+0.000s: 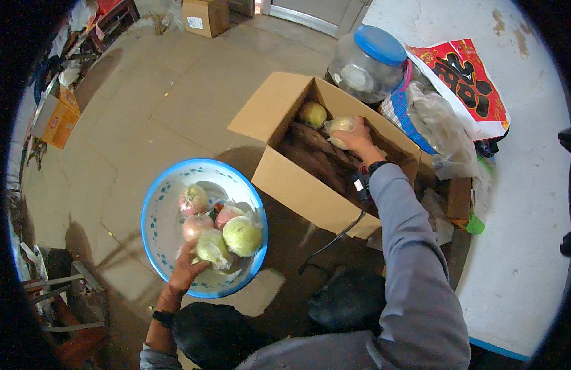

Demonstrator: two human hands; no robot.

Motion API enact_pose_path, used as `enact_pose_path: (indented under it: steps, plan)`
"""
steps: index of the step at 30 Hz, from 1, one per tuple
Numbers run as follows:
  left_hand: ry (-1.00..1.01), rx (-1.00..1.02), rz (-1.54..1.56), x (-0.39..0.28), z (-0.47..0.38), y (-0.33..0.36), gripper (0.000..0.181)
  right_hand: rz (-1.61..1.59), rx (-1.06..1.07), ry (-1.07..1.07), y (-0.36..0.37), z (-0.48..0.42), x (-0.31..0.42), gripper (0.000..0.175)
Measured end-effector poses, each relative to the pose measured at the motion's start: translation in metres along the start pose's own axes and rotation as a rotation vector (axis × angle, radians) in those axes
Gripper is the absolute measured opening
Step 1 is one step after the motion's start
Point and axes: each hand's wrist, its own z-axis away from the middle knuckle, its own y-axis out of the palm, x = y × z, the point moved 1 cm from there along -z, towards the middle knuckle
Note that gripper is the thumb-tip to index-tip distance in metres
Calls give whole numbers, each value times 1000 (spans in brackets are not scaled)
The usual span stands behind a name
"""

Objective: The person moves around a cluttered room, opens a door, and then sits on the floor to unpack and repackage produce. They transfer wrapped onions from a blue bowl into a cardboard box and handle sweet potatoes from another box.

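My right hand [359, 138] grips a pale yellow fruit [341, 131] in clear plastic film, over an open cardboard box [308, 194]. Inside the box lie long dark brown tubers [313, 150], with a yellow-green fruit [312, 114] in the far left corner. My left hand [188, 267] reaches into a white basin [167, 222] with a blue rim, thumb and fingers around a green fruit [213, 249] in film. Beside that fruit sit another green fruit [242, 236] and reddish, apple-like fruits [197, 227]; film covers at least some of them.
Behind the box stands a clear plastic jar [366, 76] with a blue lid. To its right are a red and white printed bag [465, 85] and a crumpled plastic bag [447, 125]. A black cord [331, 247] hangs near my knees. A wooden frame [72, 296] stands at the lower left.
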Motion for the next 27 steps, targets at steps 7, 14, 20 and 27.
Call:
enact_pose_path:
  steps: [7, 14, 20, 27]
  plan:
    - [47, 9, -11, -3, -1, 0, 68, 412, 5, 20, 19, -4, 21, 95]
    - [116, 42, -21, 16, -2, -10, 68, 29, 116, -321, 19, -28, -23, 59]
    - [137, -13, 6, 27, -5, -10, 71, 111, 13, -606, -18, 8, 61, 51]
    - [230, -50, -148, 21, -3, -5, 75, -38, 1017, -752, 43, 148, 205, 55]
